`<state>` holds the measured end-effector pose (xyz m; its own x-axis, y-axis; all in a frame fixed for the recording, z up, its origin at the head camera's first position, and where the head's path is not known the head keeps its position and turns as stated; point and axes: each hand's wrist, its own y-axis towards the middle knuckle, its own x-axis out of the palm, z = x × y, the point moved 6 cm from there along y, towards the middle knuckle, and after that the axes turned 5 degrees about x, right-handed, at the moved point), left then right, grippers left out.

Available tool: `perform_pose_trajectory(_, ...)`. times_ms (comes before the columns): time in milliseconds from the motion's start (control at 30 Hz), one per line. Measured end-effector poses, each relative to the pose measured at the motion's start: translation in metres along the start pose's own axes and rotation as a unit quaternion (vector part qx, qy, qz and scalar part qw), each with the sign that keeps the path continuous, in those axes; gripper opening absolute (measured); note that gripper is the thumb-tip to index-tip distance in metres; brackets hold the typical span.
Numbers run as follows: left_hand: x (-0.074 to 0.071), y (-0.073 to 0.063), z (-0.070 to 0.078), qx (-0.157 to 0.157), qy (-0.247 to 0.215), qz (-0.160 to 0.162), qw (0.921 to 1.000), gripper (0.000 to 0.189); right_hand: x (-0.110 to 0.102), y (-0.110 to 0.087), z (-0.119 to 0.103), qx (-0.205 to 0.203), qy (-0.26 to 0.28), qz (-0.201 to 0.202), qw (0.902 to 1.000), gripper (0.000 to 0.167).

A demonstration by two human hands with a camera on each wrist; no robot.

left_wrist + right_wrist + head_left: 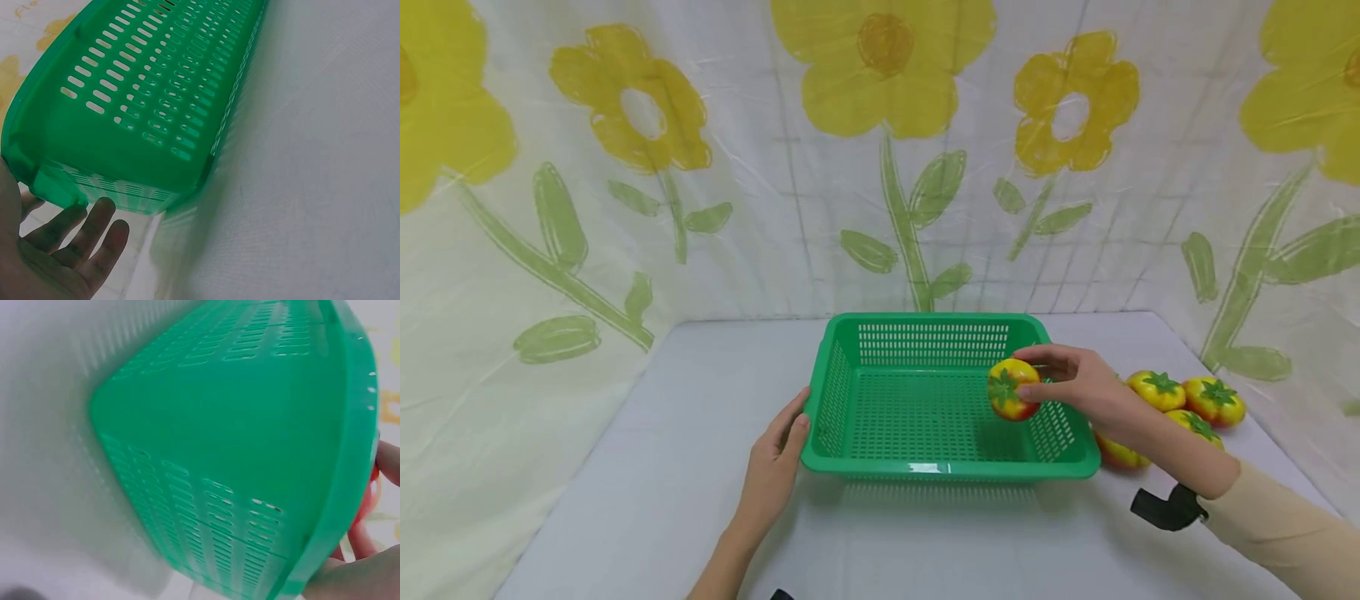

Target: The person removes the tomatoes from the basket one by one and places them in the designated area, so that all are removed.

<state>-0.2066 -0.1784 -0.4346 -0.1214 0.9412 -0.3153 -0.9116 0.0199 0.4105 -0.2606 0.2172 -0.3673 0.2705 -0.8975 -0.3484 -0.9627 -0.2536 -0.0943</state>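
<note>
A green plastic basket [931, 468] with slotted walls stands on the table. At its left rim is my left hand [775, 467], thumb and fingers gripping the edge; in the left wrist view the fingers [94, 231] bend loosely under the end lip. Over the right part of the basket, my right hand [1086, 387] pinches a yellow-and-red tomato [1009, 390] between thumb and fingers, its green leafy top facing left. From the right wrist, the basket wall [237, 425] hides most of that tomato [370, 497]; only a red part shows past the rim.
Several similar tomatoes [1213, 402] lie on the table to the right of the basket, partly behind my right forearm. A white curtain [737, 250] printed with yellow flowers hangs behind and along both sides of the white table [700, 400].
</note>
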Motion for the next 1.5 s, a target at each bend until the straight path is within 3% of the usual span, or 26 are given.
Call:
perform_pose_trajectory(567,0.002,0.001,-0.002,-0.002,0.003,-0.003,1.0000,0.045,-0.012,-0.017,0.005,-0.018,0.092,-0.003,0.9956,0.049)
perform_pose_trajectory(733,0.002,0.001,-0.002,-0.002,0.002,-0.003,1.0000,0.045,-0.017,-0.024,0.008,-0.040,0.123,-0.015,0.9914,0.041)
perform_pose_trajectory(833,0.002,0.001,-0.002,-0.001,0.003,-0.002,1.0000,0.045,-0.019,-0.030,0.010,-0.050,0.158,-0.024,0.9859,0.038)
perform_pose_trajectory(1067,0.001,0.001,-0.003,0.003,0.000,-0.001,1.0000,0.044,-0.023,-0.040,0.015,-0.070,0.263,-0.047,0.9610,0.037)
perform_pose_trajectory(1200,0.001,0.002,-0.004,0.003,-0.002,0.002,1.0000,0.044,-0.026,-0.044,0.015,-0.075,0.274,-0.047,0.9578,0.037)
perform_pose_trajectory(1500,0.003,0.001,-0.003,0.005,0.007,0.003,1.0000,0.044,-0.062,-0.063,0.025,-0.095,0.333,-0.005,0.9381,0.041)
